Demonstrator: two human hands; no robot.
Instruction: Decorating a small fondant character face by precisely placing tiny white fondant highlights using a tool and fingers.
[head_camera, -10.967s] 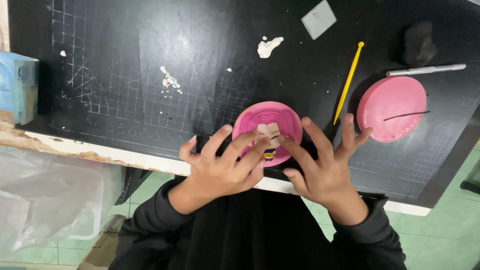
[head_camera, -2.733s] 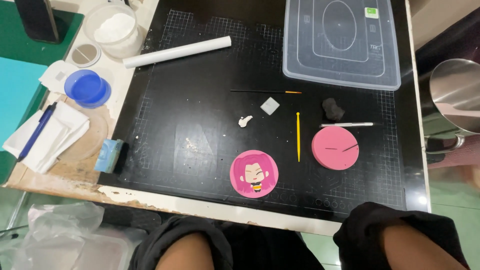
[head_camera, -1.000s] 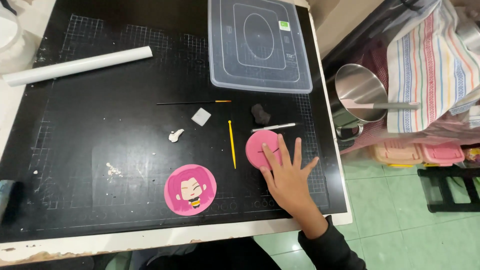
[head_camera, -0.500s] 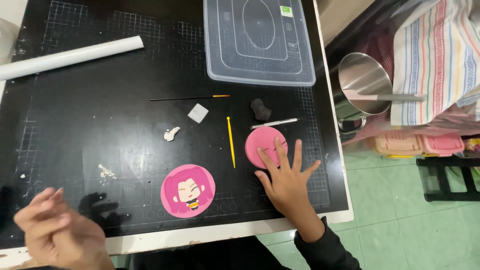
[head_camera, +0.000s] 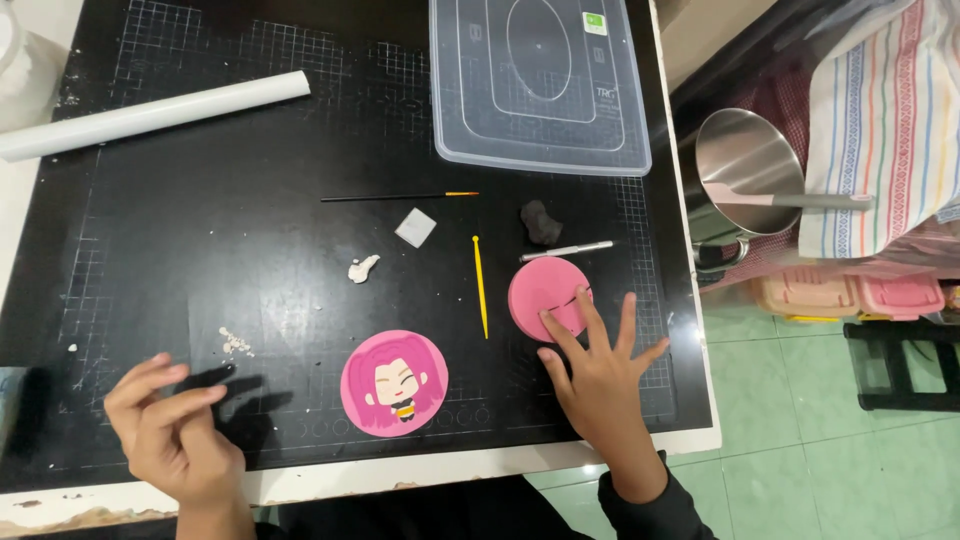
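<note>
My right hand (head_camera: 600, 372) lies flat with fingers spread, its fingertips resting on the lower edge of a plain pink disc (head_camera: 545, 290) on the black cutting mat (head_camera: 250, 200). My left hand (head_camera: 172, 432) hovers over the mat's near left corner, fingers loosely curled, holding nothing. Between the hands sits a pink round disc with a cartoon face (head_camera: 394, 383). A yellow modelling stick (head_camera: 480, 285) lies just left of the plain disc.
A clear plastic lid (head_camera: 540, 80) sits at the back. A white roll (head_camera: 150, 115), thin brush (head_camera: 400, 197), grey square (head_camera: 415, 227), dark clay lump (head_camera: 541, 222), silver tool (head_camera: 566, 250) and white clay bit (head_camera: 363, 267) lie around. A steel pot (head_camera: 745, 165) stands right.
My left hand has come further into view at the near left and lifted. My right hand stays on the plain pink disc. The view has shifted slightly.
</note>
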